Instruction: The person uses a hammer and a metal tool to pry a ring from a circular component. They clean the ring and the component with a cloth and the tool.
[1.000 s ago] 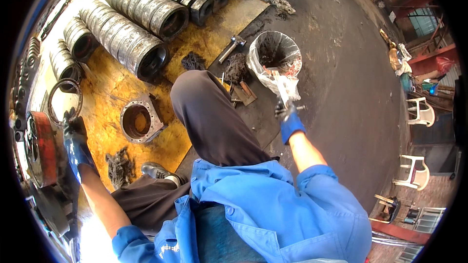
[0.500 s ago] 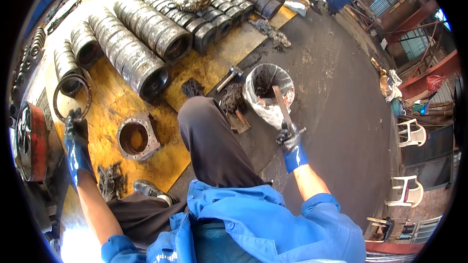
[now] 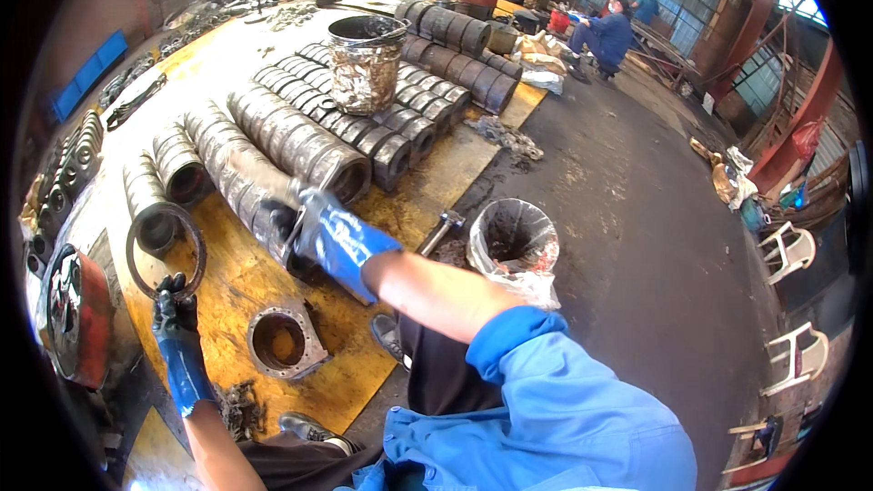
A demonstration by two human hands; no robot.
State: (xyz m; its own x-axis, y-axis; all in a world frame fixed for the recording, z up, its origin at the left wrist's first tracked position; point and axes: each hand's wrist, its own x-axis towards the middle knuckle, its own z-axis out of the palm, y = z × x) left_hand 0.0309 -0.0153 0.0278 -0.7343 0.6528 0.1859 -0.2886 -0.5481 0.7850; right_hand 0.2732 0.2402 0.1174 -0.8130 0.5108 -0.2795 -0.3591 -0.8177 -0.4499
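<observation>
1. Your left hand [image 3: 175,314] pinches the bottom of a thin, dark metal ring [image 3: 202,253], standing it upright over the yellow sheet's [image 3: 353,386] left edge.
2. Your right hand [image 3: 314,227] seems curled round a flat tool [image 3: 259,173]; blur hides the exact finger grip.
3. Half a second ago that hand was beside the lined bin [image 3: 518,284]; now it has swung across your body, over the cylinders' near ends. That brings the tool closer to the ring, though they remain apart.
4. Near the sheet's front edge sits a metal housing [image 3: 311,338], round-mouthed and flanged, its surface stained. A shaggy, dark rag [image 3: 239,411] lies closer to you.
5. Farther out, grimy ribbed cylinders [image 3: 296,138] lie in rows, with a paint-smeared bucket [image 3: 364,82] above them.
6. By the sheet's right edge lies a hammer [image 3: 442,229]; beyond, the bin's crinkled plastic liner hangs over its rim.
</observation>
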